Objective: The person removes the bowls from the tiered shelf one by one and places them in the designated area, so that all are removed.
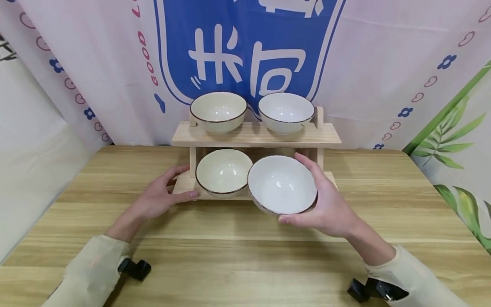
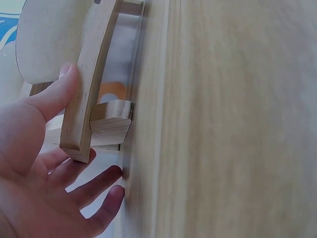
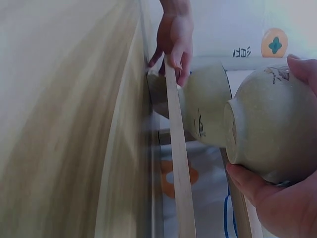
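A two-tier wooden rack (image 1: 256, 135) holds bowls on both tiers. My left hand (image 1: 159, 194) grips the left end of the lower shelf (image 2: 81, 116), thumb on top and fingertips at its underside. My right hand (image 1: 326, 204) holds a white bowl (image 1: 283, 184) with a dark rim, thumb near the front and fingers around the far right side. In the right wrist view this bowl (image 3: 277, 121) is tilted, its foot apart from the shelf. Close to its left, a cream bowl (image 1: 224, 171) sits on the lower tier.
On the upper tier stand a cream bowl (image 1: 218, 111) at left and a white bowl (image 1: 286, 113) at right. The rack is on a wood-grain table (image 1: 245, 264), near its back edge. Behind hangs a printed curtain (image 1: 368, 64). A leaf-patterned panel (image 1: 460, 140) is at right.
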A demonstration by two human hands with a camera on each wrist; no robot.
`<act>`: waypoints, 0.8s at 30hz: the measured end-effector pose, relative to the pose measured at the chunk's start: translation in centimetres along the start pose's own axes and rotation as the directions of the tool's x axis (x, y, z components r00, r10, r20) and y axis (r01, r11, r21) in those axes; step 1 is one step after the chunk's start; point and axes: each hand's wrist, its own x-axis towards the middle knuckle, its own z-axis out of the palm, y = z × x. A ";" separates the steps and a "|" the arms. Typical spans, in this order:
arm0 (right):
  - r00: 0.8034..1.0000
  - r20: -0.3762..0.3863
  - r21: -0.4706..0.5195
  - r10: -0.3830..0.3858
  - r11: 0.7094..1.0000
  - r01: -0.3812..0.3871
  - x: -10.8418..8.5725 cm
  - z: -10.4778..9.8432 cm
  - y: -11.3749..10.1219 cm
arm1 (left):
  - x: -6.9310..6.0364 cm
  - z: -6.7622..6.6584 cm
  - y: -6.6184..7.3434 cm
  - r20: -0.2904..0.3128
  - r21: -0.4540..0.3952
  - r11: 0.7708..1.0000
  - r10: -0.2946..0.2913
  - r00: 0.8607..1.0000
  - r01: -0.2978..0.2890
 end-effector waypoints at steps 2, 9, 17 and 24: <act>1.000 0.020 0.033 -0.006 0.999 0.005 -0.1 0.3 -0.1 | 0.0 0.0 0.0 0.001 0.000 1.000 0.001 1.000 -0.001; 0.997 0.081 0.120 -0.011 0.993 0.001 -0.7 1.5 -0.6 | -0.1 0.0 0.1 0.004 -0.003 1.000 -0.005 1.000 0.005; 0.989 0.145 0.200 -0.023 0.980 -0.006 -1.2 3.0 -0.9 | 0.0 0.0 0.0 0.000 0.007 1.000 0.003 1.000 -0.003; 0.981 0.191 0.237 -0.037 0.971 -0.009 -1.7 4.4 -0.8 | 0.1 0.1 0.0 -0.002 0.012 1.000 0.006 1.000 -0.006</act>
